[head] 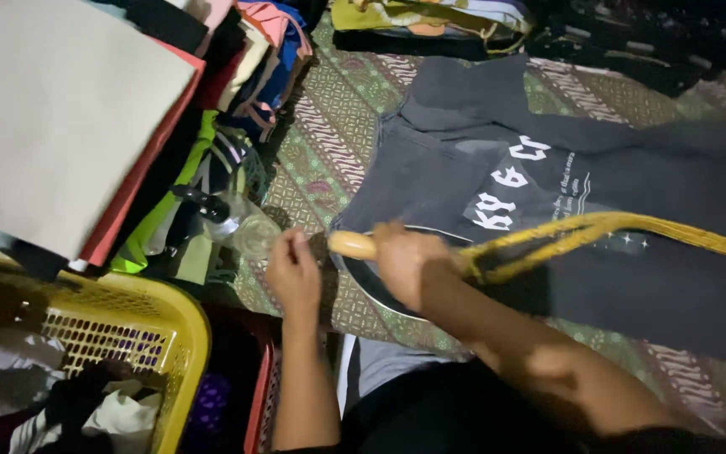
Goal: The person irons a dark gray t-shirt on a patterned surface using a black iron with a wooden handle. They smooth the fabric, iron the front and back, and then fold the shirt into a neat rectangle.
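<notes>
The dark printed shirt [497, 181] lies flat on the patterned cloth [329, 143]. Your right hand [405, 261] grips a wooden handle [353, 245] with yellow cord [598, 229]; your left hand [293, 271] pinches shut, on what you can't tell.

Inspector A: Garment [481, 168] laid flat is dark charcoal grey with white printed characters on the chest. Cloth beneath [329, 143] is green, patterned in batik motifs with pale striped bands.

Inspector B: Noted. Handle [351, 245] is pale tan wood; the rattan strands [598, 229] are yellow. Basket [140, 324] is yellow plastic with a grid of small holes; the crate beside it [264, 395] is red. Folded cloth [52, 109] is plain beige
</notes>
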